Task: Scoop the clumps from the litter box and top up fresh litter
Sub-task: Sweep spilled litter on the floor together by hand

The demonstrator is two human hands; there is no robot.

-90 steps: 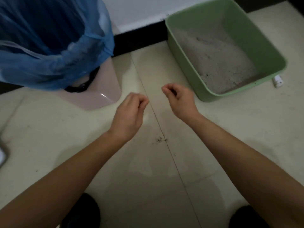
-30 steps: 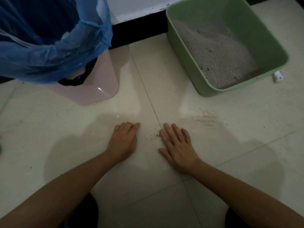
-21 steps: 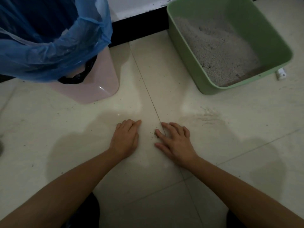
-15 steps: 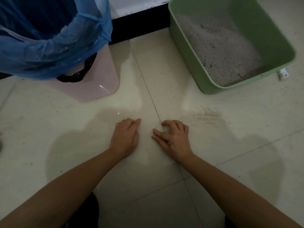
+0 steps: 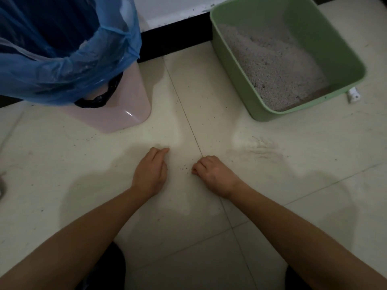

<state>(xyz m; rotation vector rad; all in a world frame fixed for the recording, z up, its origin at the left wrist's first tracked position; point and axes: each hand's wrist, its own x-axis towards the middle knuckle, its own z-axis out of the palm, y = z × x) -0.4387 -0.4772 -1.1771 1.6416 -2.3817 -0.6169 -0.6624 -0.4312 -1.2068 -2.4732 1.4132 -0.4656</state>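
Hands (image 5: 149,172) (image 5: 213,176) on speckled tile floor (image 5: 272,206)

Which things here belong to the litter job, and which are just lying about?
Job: green litter box, litter in it, pink bin with blue bag, spilled grains between the left hand and right hand.
Lying about: small white object beside the box.

The litter box (image 5: 326,28) is pale green, its litter (image 5: 272,65) a speckled grey-white. Left of it, a pale pink bin (image 5: 125,109) carries a translucent blue bag (image 5: 62,76) and a black band (image 5: 100,98). Under the box, the floor (image 5: 314,206) is cream tile with thin dark lines and scattered dark specks (image 5: 185,168). Behind the box runs a black skirting (image 5: 173,36).
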